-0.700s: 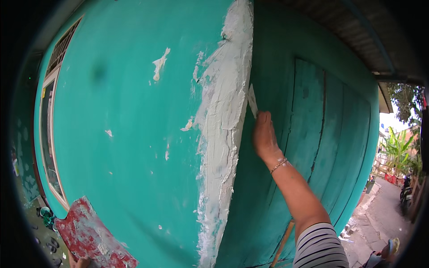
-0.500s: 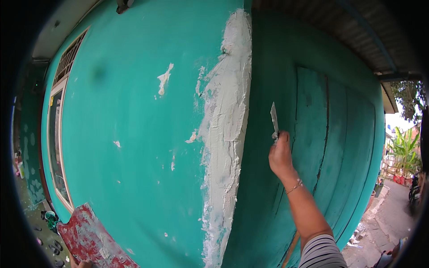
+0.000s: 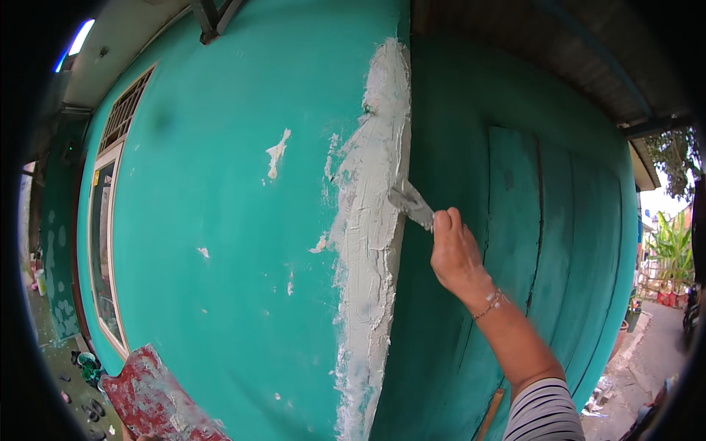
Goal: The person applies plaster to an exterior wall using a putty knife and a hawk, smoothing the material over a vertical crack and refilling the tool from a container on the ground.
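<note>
A putty knife point(image 3: 412, 205) is gripped in my right hand point(image 3: 457, 250), its grey blade tilted up to the left. The blade overlaps the right edge of a thick, uneven strip of white putty point(image 3: 368, 220) running down the wall's corner; whether it presses on it I cannot tell. At the lower left, my left hand point(image 3: 141, 436) is mostly cut off by the frame. Its fingers hold the edge of a red board point(image 3: 158, 400) smeared with whitish putty.
The green wall point(image 3: 220, 184) left of the corner carries small white patches point(image 3: 276, 154). Round the corner is a darker green face with panels point(image 3: 515, 198). A wooden stick point(image 3: 491, 413) leans low there. A window point(image 3: 104, 242) and floor clutter point(image 3: 88, 367) are left.
My right hand has moved slightly left, bringing the putty knife from clear of the strip to its right edge, with the blade's broad side now visible. The view has shifted slightly.
</note>
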Tool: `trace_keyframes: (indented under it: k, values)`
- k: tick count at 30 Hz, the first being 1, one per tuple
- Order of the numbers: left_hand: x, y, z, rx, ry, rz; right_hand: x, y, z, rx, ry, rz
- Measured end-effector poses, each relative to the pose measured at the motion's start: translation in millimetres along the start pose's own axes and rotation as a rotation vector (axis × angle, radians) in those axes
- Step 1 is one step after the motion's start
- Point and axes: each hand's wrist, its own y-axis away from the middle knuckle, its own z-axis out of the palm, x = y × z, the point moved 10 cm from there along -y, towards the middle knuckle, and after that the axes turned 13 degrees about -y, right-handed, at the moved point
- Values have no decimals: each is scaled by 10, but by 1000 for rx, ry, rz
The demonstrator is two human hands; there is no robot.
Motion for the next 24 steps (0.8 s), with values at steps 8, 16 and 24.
trace_keyframes:
  k: [8,16,24]
  values:
    - [197,300,-111,142,41,31,25,-677,-685,56,-213,10]
    - [160,351,27,106,91,41,169,-1755,-583,182,407,-183]
    - [-135,134,-123,139,78,-57,-95,-1145,-364,46,466,-381]
